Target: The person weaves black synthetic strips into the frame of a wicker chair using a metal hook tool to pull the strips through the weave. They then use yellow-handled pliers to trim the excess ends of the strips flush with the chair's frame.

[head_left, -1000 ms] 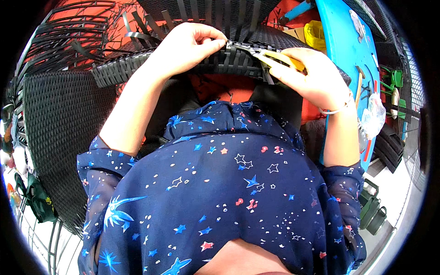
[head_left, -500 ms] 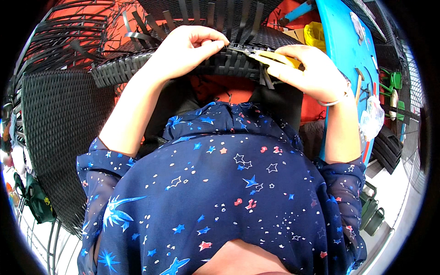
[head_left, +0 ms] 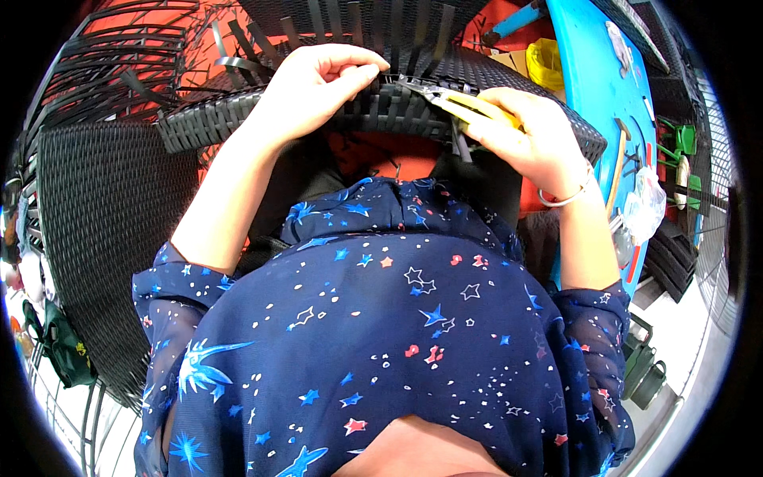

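Note:
A black woven wicker piece [head_left: 373,111] with loose upright strips lies across my lap. My left hand [head_left: 318,83] grips its woven rim from above, fingers curled over the edge. My right hand [head_left: 528,139] holds yellow-handled pliers [head_left: 453,99], whose metal jaws point left at the rim, just beside my left fingertips. A bracelet sits on my right wrist. My dark blue star-patterned blouse fills the lower half of the view.
A finished black woven panel [head_left: 87,222] stands at my left. A blue table [head_left: 604,87] with tools, among them a hammer [head_left: 618,159], runs along the right. A yellow bag [head_left: 548,60] lies behind it. Orange floor shows past the weave.
Both hands stay on the rim. The right hand with the pliers has shifted slightly left along the edge toward the left fingers.

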Motion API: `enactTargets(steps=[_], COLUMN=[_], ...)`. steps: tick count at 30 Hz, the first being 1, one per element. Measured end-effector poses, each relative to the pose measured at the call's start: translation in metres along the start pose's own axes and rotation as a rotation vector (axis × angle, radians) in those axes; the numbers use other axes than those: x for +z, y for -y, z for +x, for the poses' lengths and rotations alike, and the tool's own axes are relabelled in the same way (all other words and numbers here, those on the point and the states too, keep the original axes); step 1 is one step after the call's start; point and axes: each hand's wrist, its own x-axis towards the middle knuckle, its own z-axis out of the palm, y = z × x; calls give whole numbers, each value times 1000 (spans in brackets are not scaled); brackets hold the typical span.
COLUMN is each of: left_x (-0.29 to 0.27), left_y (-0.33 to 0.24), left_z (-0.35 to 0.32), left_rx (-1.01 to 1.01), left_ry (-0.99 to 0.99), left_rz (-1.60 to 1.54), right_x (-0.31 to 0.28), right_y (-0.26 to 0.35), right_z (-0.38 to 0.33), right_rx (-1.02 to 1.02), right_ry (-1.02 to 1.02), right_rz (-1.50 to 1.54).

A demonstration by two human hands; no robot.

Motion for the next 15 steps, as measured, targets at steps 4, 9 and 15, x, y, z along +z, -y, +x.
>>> enactTargets(steps=[4, 9, 15], left_x=[0, 6, 13], left_y=[-3, -6, -18], left_z=[-1, -7, -10], left_rx=[-8, -3, 260], left_ry=[1, -11, -79], left_rz=[23, 141, 534], right_x=[6, -4, -25], right_y=[1, 7, 9], right_z=[-9, -23, -33], right_rx=[-26, -142, -135], right_ry=[-68, -103, -240], right_rz=[7, -194, -63])
